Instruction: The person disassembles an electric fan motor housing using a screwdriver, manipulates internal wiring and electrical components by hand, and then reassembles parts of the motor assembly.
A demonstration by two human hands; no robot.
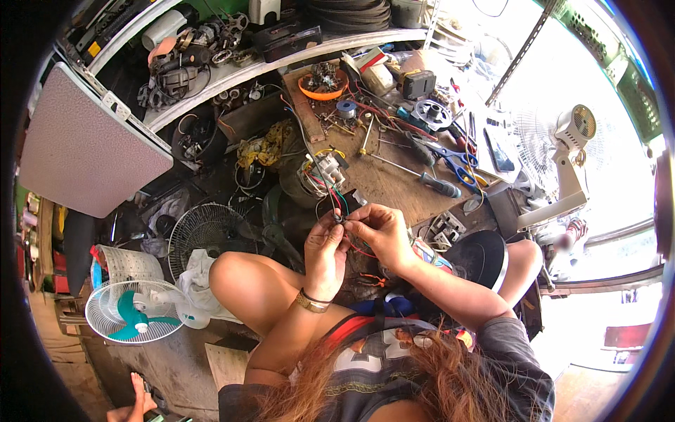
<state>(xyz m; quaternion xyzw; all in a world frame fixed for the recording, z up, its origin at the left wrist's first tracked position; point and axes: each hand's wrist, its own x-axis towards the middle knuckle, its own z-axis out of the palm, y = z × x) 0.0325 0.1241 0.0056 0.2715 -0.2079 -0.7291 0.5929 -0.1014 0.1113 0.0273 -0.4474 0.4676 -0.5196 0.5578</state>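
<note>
Both your left hand (325,250) and your right hand (380,231) are pinching thin wires (345,202). Just beyond this grip is one motor (325,169); a screwdriver (437,183) lies farther right.

on the wooden board (401,184), an orange bowl (320,96) holds a heap of small metal parts (325,76), with a small spool (346,107) near it. blue-handled scissors (462,173) lie toward the right side, near a long screwdriver (441,186); a dark phone (500,150) lies beyond them. a pale fan (575,126) stands at far right. at left, a large pinkish panel (95,144) leans below a cluttered shelf (281,59). lower down are a dark fan guard (200,239), a white cloth (197,278) and a fan with teal blades (130,316). a yellow cloth (266,148) lies left of the board.
</note>
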